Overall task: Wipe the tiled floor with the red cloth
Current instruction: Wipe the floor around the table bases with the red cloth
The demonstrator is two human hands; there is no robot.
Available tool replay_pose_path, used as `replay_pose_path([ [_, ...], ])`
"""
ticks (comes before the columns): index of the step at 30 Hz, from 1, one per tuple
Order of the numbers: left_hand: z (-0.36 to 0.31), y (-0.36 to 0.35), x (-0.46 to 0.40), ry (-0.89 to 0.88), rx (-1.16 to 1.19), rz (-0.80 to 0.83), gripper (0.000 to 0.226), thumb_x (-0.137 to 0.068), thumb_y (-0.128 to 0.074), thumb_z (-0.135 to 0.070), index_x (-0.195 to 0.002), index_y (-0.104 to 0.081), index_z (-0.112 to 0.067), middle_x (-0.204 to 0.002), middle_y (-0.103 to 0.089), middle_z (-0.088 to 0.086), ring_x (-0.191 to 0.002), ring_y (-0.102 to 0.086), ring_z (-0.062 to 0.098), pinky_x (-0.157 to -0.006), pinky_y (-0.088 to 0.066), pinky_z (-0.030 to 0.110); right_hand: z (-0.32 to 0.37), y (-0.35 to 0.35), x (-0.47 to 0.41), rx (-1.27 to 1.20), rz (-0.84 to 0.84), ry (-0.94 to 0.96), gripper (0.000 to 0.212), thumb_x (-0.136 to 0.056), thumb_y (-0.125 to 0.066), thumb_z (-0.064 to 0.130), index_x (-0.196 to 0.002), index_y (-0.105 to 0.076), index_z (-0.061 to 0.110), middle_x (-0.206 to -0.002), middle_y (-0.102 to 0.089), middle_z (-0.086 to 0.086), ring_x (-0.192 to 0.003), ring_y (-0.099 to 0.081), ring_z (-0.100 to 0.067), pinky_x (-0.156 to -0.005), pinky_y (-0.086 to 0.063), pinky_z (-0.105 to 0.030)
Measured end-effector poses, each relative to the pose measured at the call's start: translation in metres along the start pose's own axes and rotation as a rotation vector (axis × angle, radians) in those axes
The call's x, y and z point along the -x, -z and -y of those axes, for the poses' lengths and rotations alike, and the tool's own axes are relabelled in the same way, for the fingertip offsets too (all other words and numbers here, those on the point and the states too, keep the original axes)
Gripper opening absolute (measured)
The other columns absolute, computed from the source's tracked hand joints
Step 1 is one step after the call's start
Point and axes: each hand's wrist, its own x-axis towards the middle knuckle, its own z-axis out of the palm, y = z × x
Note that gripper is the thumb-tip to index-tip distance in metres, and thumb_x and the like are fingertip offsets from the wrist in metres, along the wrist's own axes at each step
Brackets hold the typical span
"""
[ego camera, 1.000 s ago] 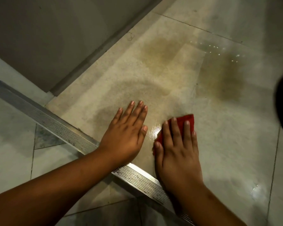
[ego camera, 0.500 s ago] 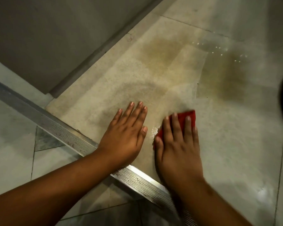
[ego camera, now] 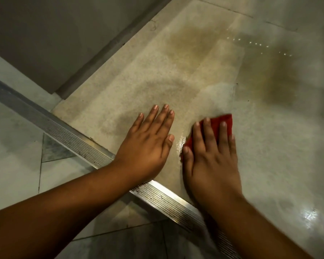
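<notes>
Head view: the right hand (ego camera: pixel 211 159) lies palm down on the red cloth (ego camera: pixel 216 126), its fingers straight and slightly spread, pressing the cloth flat against the tiled floor (ego camera: pixel 269 146). The cloth sits under the fingers and the front of the palm; its far edge and right corner show beyond the fingertips, and a strip of red shows between the thumb and the forefinger at the left. Most of the cloth is hidden beneath the hand. A glossy wet patch (ego camera: pixel 180 144) lies on the tile just left of the cloth, between the two hands. The left hand (ego camera: pixel 148 146) rests flat on the floor just beside it, fingers straight and close together, holding nothing, apart from the cloth. Both forearms cross a ribbed metal threshold strip (ego camera: pixel 69 135) that runs diagonally from the upper left to the lower right. Two brownish stains (ego camera: pixel 191 42) mark the tile farther off, with a row of small bright droplets (ego camera: pixel 258 44) between them.
</notes>
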Motion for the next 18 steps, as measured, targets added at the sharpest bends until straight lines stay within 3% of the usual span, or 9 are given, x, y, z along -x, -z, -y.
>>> replay_pose_path([
  [2,-0.001,0.001,0.000,0.003,0.004,0.008,0.059,-0.102,-0.010,-0.043,-0.156,-0.002,-0.021,-0.163,0.004,-0.004,-0.148,0.012,0.010,-0.121,0.004,0.035,-0.007,0.003,-0.041,-0.013,0.015,-0.030,0.065,-0.101,-0.012,0.048,-0.158,-0.006,0.019,-0.166,0.002,-0.007,-0.150,0.015,-0.031,-0.121,0.011,-0.042],
  [5,-0.001,0.002,0.000,0.002,0.010,0.016,0.059,-0.102,-0.008,-0.043,-0.156,-0.001,-0.021,-0.163,0.005,-0.005,-0.148,0.013,0.010,-0.121,0.004,0.036,-0.015,0.006,-0.080,-0.040,0.020,-0.085,0.063,-0.104,-0.016,0.046,-0.159,-0.007,0.016,-0.166,0.003,-0.010,-0.150,0.015,-0.033,-0.121,0.011,-0.044],
  [8,0.000,0.002,0.000,0.002,0.006,0.009,0.059,-0.102,-0.008,-0.044,-0.156,0.000,-0.022,-0.163,0.005,-0.004,-0.148,0.014,0.010,-0.121,0.002,0.036,-0.001,0.004,-0.036,-0.065,-0.021,-0.052,0.063,-0.104,-0.017,0.046,-0.158,-0.007,0.015,-0.165,0.004,-0.010,-0.150,0.015,-0.032,-0.121,0.009,-0.044],
  [12,0.000,-0.001,0.000,-0.003,0.005,0.003,0.058,-0.103,-0.010,-0.043,-0.156,-0.002,-0.021,-0.163,0.002,-0.003,-0.149,0.011,0.011,-0.121,-0.001,0.038,0.008,-0.005,0.046,-0.079,-0.046,0.065,0.064,-0.102,-0.030,0.045,-0.156,-0.024,0.012,-0.165,-0.012,-0.010,-0.152,0.001,-0.034,-0.120,-0.003,-0.045],
  [14,0.000,-0.002,0.000,-0.007,0.004,-0.005,0.058,-0.103,-0.011,-0.043,-0.156,-0.004,-0.020,-0.163,0.000,-0.003,-0.149,0.009,0.012,-0.121,-0.002,0.038,0.002,-0.004,0.027,-0.047,-0.024,0.046,0.063,-0.102,-0.027,0.046,-0.156,-0.023,0.014,-0.164,-0.012,-0.009,-0.152,0.002,-0.033,-0.120,-0.002,-0.044],
  [18,0.000,0.000,0.000,0.002,-0.001,0.004,0.059,-0.102,-0.008,-0.044,-0.156,-0.005,-0.021,-0.163,0.001,-0.004,-0.149,0.009,0.010,-0.121,-0.001,0.037,-0.011,0.007,-0.067,-0.054,0.004,-0.105,0.064,-0.102,-0.012,0.047,-0.159,-0.004,0.017,-0.166,0.006,-0.008,-0.150,0.017,-0.032,-0.121,0.011,-0.043],
])
